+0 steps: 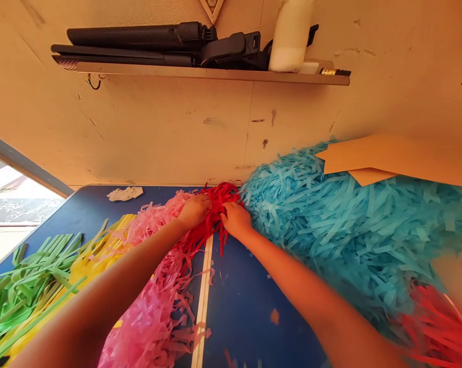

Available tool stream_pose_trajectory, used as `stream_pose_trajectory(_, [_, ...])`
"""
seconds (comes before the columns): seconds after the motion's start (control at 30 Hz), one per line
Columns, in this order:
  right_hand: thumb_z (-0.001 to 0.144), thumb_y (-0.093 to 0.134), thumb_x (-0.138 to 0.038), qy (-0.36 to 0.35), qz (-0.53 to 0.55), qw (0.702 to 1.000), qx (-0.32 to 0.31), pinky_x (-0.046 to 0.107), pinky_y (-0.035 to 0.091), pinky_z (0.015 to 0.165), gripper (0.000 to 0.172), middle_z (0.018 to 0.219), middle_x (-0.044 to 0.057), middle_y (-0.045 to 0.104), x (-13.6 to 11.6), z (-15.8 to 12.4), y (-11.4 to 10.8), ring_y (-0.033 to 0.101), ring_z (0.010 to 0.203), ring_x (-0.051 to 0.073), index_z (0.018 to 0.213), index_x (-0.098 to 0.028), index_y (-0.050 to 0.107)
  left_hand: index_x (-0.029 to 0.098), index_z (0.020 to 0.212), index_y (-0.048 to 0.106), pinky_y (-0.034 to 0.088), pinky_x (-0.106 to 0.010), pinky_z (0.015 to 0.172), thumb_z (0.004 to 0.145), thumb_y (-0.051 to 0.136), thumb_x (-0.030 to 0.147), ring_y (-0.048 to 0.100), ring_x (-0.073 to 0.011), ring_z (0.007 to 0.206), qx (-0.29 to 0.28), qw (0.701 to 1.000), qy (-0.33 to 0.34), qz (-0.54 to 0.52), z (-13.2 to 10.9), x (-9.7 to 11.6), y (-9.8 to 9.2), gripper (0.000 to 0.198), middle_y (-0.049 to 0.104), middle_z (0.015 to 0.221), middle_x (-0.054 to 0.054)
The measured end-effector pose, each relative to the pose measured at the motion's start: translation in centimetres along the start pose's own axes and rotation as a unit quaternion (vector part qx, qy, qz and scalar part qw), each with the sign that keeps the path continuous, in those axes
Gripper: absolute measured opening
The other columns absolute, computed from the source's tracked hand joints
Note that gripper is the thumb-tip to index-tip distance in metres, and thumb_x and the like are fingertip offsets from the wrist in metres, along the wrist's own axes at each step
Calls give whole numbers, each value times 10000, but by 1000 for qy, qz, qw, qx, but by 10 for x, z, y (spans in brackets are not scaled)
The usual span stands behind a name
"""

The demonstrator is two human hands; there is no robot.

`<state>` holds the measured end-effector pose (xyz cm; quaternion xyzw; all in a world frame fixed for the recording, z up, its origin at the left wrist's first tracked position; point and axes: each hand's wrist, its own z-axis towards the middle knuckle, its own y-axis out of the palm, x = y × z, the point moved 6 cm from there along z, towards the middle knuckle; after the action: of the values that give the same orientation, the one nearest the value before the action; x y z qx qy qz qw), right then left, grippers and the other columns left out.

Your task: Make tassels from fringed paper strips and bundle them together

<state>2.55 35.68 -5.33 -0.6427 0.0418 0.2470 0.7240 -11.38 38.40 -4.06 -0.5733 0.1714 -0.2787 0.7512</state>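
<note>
At the far side of the blue table point(250, 291), my left hand point(195, 210) and my right hand point(236, 219) are close together on a bunch of red tissue-paper strips point(215, 202). The fingers of both hands curl into the red strips, and the fingertips are partly hidden. Pink paper fringe point(150, 312) lies beneath and beside my left forearm. To the right of my right hand is a large heap of light blue paper fringe point(330, 220).
Yellow strips point(93, 255) and green strips point(35, 278) lie at the left. More red fringe point(441, 327) is at the lower right. Orange card point(392, 158) rests on the blue heap. A wall shelf point(215, 73) holds black tripod-like gear point(139, 38) and a white bottle point(292, 38).
</note>
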Motion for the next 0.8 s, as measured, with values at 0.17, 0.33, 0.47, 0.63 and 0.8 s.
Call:
stream_pose_trajectory(0.17, [958, 501, -230, 15, -11, 1000, 6, 288, 452, 764, 212, 1076, 72, 664, 9, 15, -2, 615, 972, 219, 1017, -220, 704, 194, 713, 622, 478, -279, 725, 783, 519, 101, 635, -198, 825, -7, 1000, -1, -21, 0, -7, 0, 156, 668, 780, -47])
stream_pose_trajectory(0.33, [983, 483, -277, 23, -2, 999, 29, 290, 439, 775, 232, 1114, 84, 647, 11, 12, -9, 608, 982, 216, 1051, -206, 694, 201, 799, 709, 504, -289, 749, 841, 489, 194, 662, -197, 834, -19, 999, 1, -42, -3, -17, -2, 225, 724, 837, -52])
stream_pose_trajectory(0.47, [972, 529, -402, 5, 20, 1000, 18, 277, 441, 746, 253, 1028, 44, 668, -2, -1, 0, 620, 942, 198, 981, -252, 732, 212, 891, 738, 518, -325, 824, 892, 457, 248, 663, -214, 917, -19, 999, -1, -48, -4, -16, -2, 283, 738, 940, -70])
stream_pose_trajectory(0.63, [929, 591, -367, 39, 33, 998, 21, 289, 442, 753, 201, 1007, 61, 669, -4, -2, 11, 616, 931, 208, 974, -224, 725, 213, 866, 731, 512, -342, 853, 879, 457, 214, 655, -222, 938, -22, 999, -9, -45, -5, -10, -1, 274, 720, 931, -72])
stream_pose_trajectory(0.8, [875, 662, -379, 52, 40, 997, 30, 312, 429, 813, 211, 1040, 55, 660, -3, 0, 13, 603, 979, 222, 1024, -232, 695, 210, 755, 674, 503, -308, 785, 777, 510, 152, 652, -211, 863, -15, 998, -40, -39, -5, -13, 0, 175, 695, 815, -43])
